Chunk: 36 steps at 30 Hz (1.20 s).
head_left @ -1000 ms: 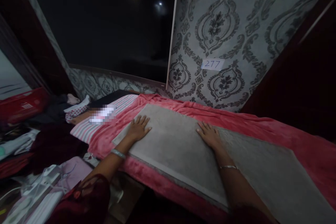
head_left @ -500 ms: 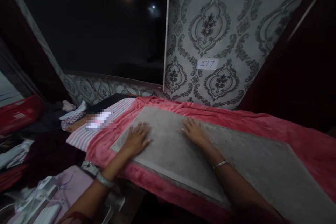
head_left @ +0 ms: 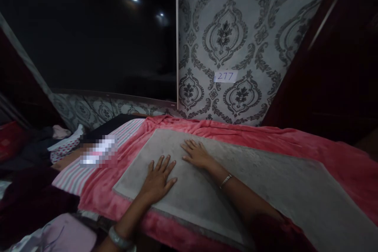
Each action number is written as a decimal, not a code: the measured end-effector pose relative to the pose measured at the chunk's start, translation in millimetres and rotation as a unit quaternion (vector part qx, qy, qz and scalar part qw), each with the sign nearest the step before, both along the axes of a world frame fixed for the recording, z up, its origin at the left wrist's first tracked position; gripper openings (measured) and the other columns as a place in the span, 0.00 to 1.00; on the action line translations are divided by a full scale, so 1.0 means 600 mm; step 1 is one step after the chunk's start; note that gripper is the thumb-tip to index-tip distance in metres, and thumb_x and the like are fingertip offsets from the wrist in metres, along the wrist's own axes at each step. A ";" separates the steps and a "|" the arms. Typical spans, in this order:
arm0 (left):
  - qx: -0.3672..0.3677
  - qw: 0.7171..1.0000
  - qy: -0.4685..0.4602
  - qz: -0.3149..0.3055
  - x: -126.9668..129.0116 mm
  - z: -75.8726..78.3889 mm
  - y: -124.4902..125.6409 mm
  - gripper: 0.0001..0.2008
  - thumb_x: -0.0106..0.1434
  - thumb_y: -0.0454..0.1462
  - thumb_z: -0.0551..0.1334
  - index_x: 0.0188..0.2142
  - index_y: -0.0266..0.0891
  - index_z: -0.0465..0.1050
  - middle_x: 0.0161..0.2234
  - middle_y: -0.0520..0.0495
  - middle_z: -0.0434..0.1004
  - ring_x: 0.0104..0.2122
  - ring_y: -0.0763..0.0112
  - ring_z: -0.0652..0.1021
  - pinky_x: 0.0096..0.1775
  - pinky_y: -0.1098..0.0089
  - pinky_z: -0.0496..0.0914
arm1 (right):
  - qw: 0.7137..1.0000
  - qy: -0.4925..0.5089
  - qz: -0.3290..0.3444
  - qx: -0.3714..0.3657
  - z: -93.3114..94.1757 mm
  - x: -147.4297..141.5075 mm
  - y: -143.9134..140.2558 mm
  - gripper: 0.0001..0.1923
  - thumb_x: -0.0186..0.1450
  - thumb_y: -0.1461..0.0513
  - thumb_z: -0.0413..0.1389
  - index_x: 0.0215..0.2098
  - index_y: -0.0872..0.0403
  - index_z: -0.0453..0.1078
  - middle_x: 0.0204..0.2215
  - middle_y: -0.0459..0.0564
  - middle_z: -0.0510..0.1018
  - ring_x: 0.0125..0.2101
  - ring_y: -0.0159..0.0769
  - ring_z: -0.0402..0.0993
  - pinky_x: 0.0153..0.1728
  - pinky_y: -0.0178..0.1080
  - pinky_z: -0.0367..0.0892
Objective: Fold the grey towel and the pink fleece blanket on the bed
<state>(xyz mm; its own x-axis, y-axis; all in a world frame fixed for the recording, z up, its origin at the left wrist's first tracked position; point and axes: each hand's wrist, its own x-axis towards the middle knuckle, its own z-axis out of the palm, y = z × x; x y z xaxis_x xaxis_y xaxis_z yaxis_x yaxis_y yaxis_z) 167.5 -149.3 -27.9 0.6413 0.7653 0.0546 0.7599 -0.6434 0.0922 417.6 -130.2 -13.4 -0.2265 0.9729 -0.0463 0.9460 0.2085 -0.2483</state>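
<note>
A long grey mat (head_left: 189, 201) with a plush-looking surface is spread over a pink fleece blanket (head_left: 103, 193). Its left part looks smoother and paler than its right. My left hand (head_left: 158, 181) lies flat on the mat's left part, fingers spread, a wide bangle on the wrist. Farther back and to the right, my right hand (head_left: 197, 154) also rests flat on the mat with its fingers apart; that wrist wears a thin bracelet. Neither hand grips anything.
Striped fabric (head_left: 71, 173) shows beneath the blanket's left end. Behind stands a big dark TV screen (head_left: 97, 39), beside patterned wallpaper with a paper label (head_left: 225, 76) reading 277. A pink box-like item (head_left: 69, 232) and piled clothes (head_left: 32, 201) lie at lower left.
My right hand has slid left across the mat, closer to my left hand. The left hand has shifted slightly right on the mat. The camera view has turned a little.
</note>
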 end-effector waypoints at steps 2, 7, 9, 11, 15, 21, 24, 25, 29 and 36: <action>0.003 1.000 -0.010 -0.002 -0.001 -0.004 0.001 0.30 0.71 0.50 0.53 0.70 0.52 0.53 0.73 0.45 0.46 0.71 0.48 0.50 0.66 0.35 0.48 | 1.000 -0.007 0.026 0.007 0.002 0.006 0.030 0.34 0.74 0.44 0.42 0.74 0.44 0.45 0.74 0.48 0.40 0.72 0.46 0.34 0.69 0.59 0.34; 0.007 0.999 -0.033 -0.009 -0.001 -0.010 -0.002 0.29 0.71 0.48 0.54 0.70 0.52 0.54 0.72 0.45 0.49 0.71 0.48 0.51 0.65 0.34 0.49 | 0.997 -0.036 -0.048 0.042 0.012 0.002 0.086 0.34 0.74 0.46 0.42 0.74 0.48 0.48 0.74 0.52 0.44 0.72 0.48 0.34 0.68 0.62 0.33; 0.007 0.999 -0.044 -0.012 -0.006 -0.008 -0.004 0.29 0.70 0.47 0.55 0.69 0.52 0.56 0.72 0.44 0.51 0.71 0.49 0.53 0.65 0.35 0.50 | 0.997 -0.027 -0.033 0.064 0.017 -0.025 0.098 0.34 0.74 0.46 0.44 0.73 0.48 0.49 0.73 0.53 0.44 0.72 0.49 0.33 0.68 0.62 0.33; 0.016 0.999 -0.050 -0.001 -0.020 -0.006 -0.005 0.29 0.70 0.47 0.56 0.69 0.49 0.58 0.71 0.42 0.53 0.70 0.50 0.56 0.66 0.36 0.51 | 0.997 -0.005 0.035 0.075 0.017 -0.064 0.108 0.33 0.74 0.46 0.43 0.73 0.45 0.49 0.74 0.49 0.44 0.72 0.49 0.35 0.68 0.61 0.33; 0.070 0.990 -0.041 0.115 -0.067 -0.013 0.003 0.32 0.68 0.50 0.56 0.68 0.45 0.60 0.70 0.36 0.53 0.70 0.44 0.56 0.65 0.35 0.50 | 0.991 0.015 0.122 0.054 0.005 -0.128 0.134 0.32 0.74 0.46 0.41 0.73 0.43 0.49 0.74 0.44 0.44 0.72 0.49 0.36 0.68 0.61 0.35; 0.077 0.982 -0.021 0.172 -0.099 -0.047 0.010 0.32 0.67 0.52 0.56 0.68 0.50 0.59 0.71 0.38 0.51 0.70 0.41 0.53 0.65 0.36 0.50 | 0.996 0.009 0.088 0.008 0.005 -0.131 0.204 0.32 0.74 0.46 0.41 0.74 0.43 0.47 0.74 0.45 0.44 0.72 0.44 0.35 0.69 0.58 0.31; 0.082 0.981 -0.031 0.173 -0.097 -0.054 0.009 0.32 0.67 0.52 0.56 0.68 0.51 0.59 0.71 0.39 0.52 0.70 0.42 0.54 0.65 0.36 0.50 | 0.998 0.008 0.056 -0.014 0.014 -0.125 0.233 0.33 0.74 0.45 0.40 0.73 0.43 0.48 0.74 0.45 0.44 0.72 0.45 0.36 0.69 0.59 0.30; 0.082 0.981 -0.032 0.174 -0.097 -0.053 0.009 0.32 0.67 0.52 0.56 0.68 0.51 0.59 0.71 0.40 0.52 0.70 0.42 0.54 0.65 0.36 0.50 | 0.999 0.008 0.049 -0.019 0.016 -0.125 0.239 0.33 0.73 0.45 0.41 0.73 0.42 0.48 0.74 0.45 0.44 0.72 0.45 0.36 0.69 0.59 0.30; 0.080 0.981 -0.020 0.176 -0.097 -0.047 0.011 0.32 0.67 0.52 0.55 0.68 0.51 0.59 0.71 0.40 0.52 0.70 0.43 0.54 0.65 0.37 0.51 | 0.999 0.005 0.036 0.009 0.024 -0.135 0.234 0.33 0.73 0.44 0.40 0.72 0.44 0.51 0.73 0.48 0.47 0.72 0.48 0.39 0.68 0.61 0.33; 0.088 0.981 0.005 0.174 -0.092 -0.031 0.020 0.33 0.66 0.52 0.56 0.68 0.47 0.62 0.70 0.37 0.55 0.69 0.41 0.57 0.64 0.38 0.54 | 0.995 0.023 0.040 0.086 0.005 -0.106 0.114 0.33 0.73 0.44 0.38 0.72 0.46 0.53 0.73 0.44 0.48 0.70 0.57 0.43 0.68 0.59 0.40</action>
<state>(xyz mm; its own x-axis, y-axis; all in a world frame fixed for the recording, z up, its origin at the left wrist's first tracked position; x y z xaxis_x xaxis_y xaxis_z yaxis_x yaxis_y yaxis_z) 112.2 -137.0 -46.8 0.3444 0.9170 0.2011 0.9366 -0.3504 -0.0062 353.9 -61.9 -10.3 -0.3025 0.9441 0.1308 0.9129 0.3265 -0.2450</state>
